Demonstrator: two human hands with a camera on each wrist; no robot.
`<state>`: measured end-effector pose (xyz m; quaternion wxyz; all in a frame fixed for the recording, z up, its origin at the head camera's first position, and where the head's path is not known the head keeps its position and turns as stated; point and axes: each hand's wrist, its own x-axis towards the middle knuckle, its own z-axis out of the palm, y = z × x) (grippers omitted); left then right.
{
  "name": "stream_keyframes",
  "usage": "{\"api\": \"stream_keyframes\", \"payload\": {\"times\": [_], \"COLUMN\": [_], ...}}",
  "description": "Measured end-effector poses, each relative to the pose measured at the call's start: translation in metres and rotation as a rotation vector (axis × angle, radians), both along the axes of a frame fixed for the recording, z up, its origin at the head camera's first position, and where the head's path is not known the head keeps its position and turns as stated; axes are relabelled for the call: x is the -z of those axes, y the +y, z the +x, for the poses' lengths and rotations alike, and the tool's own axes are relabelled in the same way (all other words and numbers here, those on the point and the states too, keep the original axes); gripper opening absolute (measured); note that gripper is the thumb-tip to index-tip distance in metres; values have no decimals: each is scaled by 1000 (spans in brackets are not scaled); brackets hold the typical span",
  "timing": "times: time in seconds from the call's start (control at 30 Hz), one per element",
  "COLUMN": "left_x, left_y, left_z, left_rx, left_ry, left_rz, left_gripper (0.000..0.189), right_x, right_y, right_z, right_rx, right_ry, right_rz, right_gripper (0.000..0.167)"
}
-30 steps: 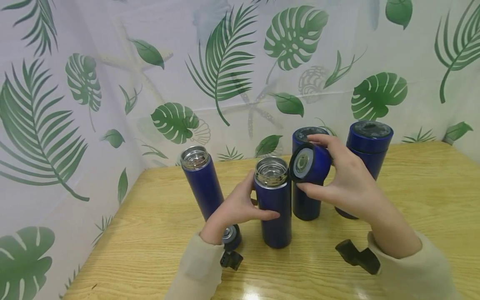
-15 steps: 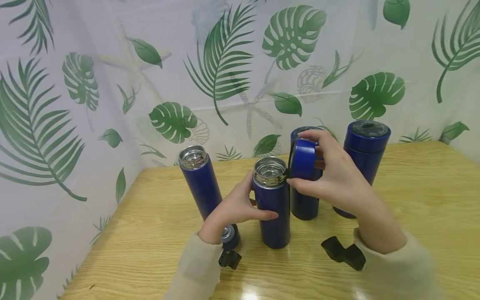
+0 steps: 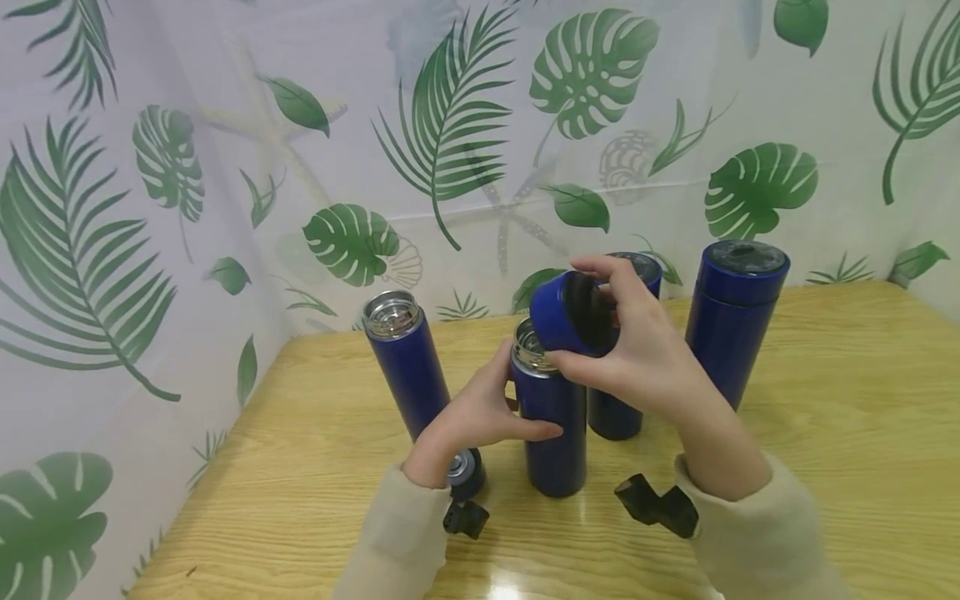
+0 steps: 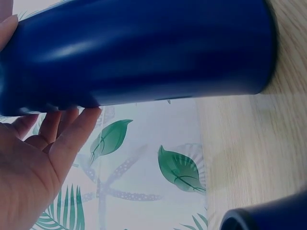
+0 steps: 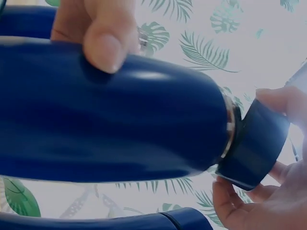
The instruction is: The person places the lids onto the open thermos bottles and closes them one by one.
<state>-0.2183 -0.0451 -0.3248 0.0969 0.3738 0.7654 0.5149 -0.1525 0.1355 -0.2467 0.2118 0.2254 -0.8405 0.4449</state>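
Note:
My left hand (image 3: 480,412) grips an uncapped dark blue thermos bottle (image 3: 557,446) by its upper side, thumb across the front. The bottle stands upright on the table, its steel threaded mouth partly covered. Between the thumb and fingers of my right hand (image 3: 648,350) is a blue screw lid (image 3: 557,312), tilted over that mouth. In the right wrist view, the lid (image 5: 256,143) sits at an angle against the bottle's neck, one edge right at the steel rim. The left wrist view shows the held bottle's side (image 4: 158,52) with fingertips along it.
A second uncapped blue bottle (image 3: 408,367) stands to the left. Another lid (image 3: 467,473) lies beside my left wrist, underside showing. Two capped bottles stand behind right: one (image 3: 615,415) partly hidden by my right hand, the other (image 3: 738,325) farther right. Leaf-patterned cloth (image 3: 450,50) hangs behind the wooden table (image 3: 262,500).
My right hand has moved left with the lid, turning its underside from facing me to facing the bottle's mouth, which it now overlaps. The left hand keeps its grip on the bottle.

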Motion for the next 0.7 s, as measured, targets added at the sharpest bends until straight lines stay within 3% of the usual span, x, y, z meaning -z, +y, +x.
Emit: {"api": "stream_keyframes", "payload": {"times": [0.43,0.7], "left_x": [-1,-1], "left_y": [-2,-1], "left_z": [1,1], "left_rx": [19,19], "left_ry": [25,62], "left_rz": [-3,-12], "left_gripper": [97,100], "right_x": [14,18], "right_y": [-13,-16], "right_z": [-7,-9], "right_rx": [31,29], "right_ry": [162,182], "right_rz": [-41,-17], "right_gripper": [75,71]}}
